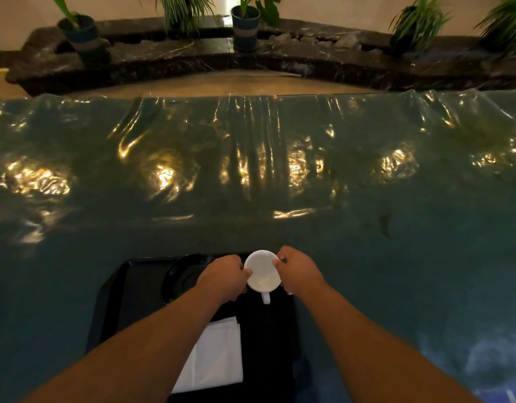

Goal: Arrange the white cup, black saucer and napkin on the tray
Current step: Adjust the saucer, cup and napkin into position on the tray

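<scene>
A black tray (126, 298) lies on the table at the near edge. The white cup (262, 271) is at the tray's far right part, its handle pointing toward me. My left hand (224, 276) grips the cup's left side and my right hand (299, 270) grips its right side. The black saucer (182, 274) rests on the tray to the left of the cup, partly hidden by my left hand. A folded white napkin (216, 356) lies on the tray's near part, partly covered by my left forearm.
The table wears a dark green cloth under wrinkled clear plastic (251, 170) with bright light reflections. Beyond it runs a dark marble ledge (280, 59) carrying several potted plants (245, 24).
</scene>
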